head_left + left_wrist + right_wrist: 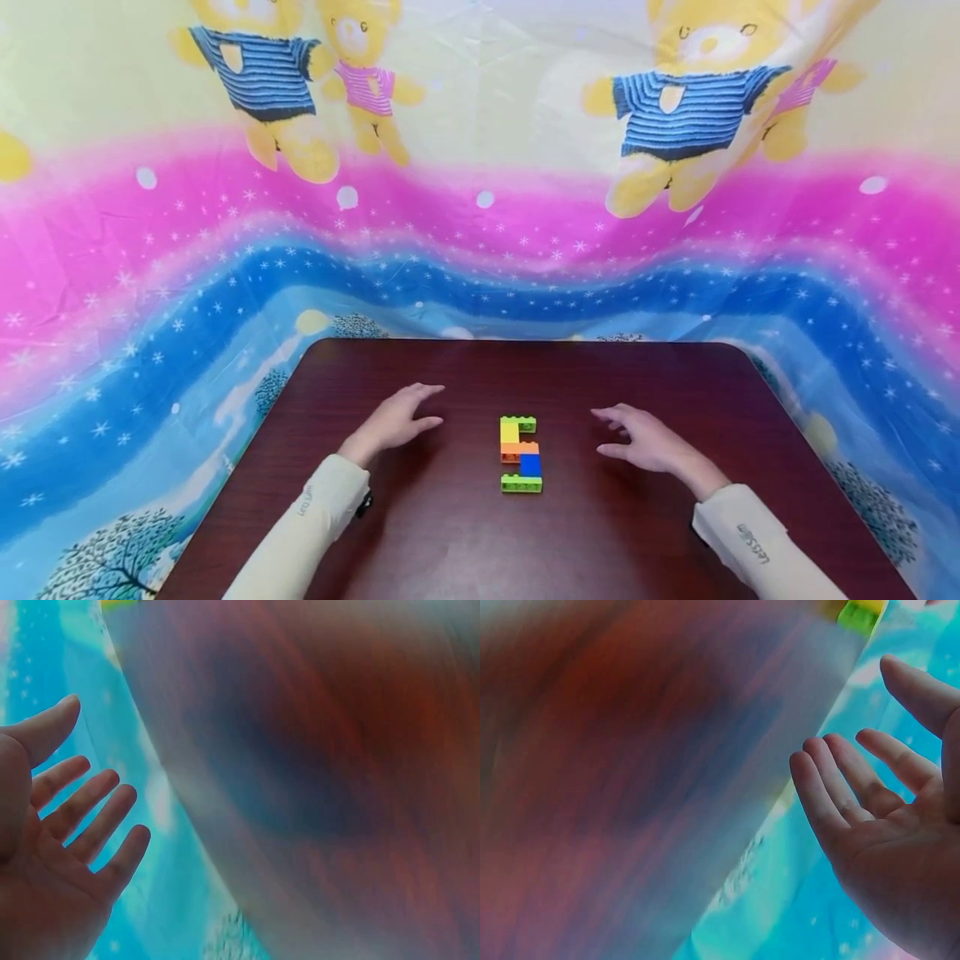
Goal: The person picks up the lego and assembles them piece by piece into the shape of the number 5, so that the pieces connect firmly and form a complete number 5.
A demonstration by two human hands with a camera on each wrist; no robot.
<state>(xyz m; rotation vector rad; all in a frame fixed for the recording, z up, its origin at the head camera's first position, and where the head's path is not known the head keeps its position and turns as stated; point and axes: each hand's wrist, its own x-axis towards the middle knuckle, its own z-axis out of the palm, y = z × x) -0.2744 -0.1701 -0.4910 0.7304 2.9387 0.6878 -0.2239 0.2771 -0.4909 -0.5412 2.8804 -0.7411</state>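
Toy building bricks, joined into an S-like shape, lie on the dark table in the head view. A green brick [519,425] forms the far end, then come a yellow brick [509,433], an orange brick [511,452], a blue brick [530,465] and a second green brick [521,484] nearest me. To the left of them hovers my left hand [396,421], fingers spread and holding nothing. My right hand [647,440] is on the other side, its fingers relaxed and apart from the bricks. Both palms show bare in the wrist views.
The reddish-brown table [450,550] has rounded far corners. Behind and around it hangs a printed cloth [480,233] with bears, snowflakes and trees. In the right wrist view, a green brick corner [859,618] shows at the top.
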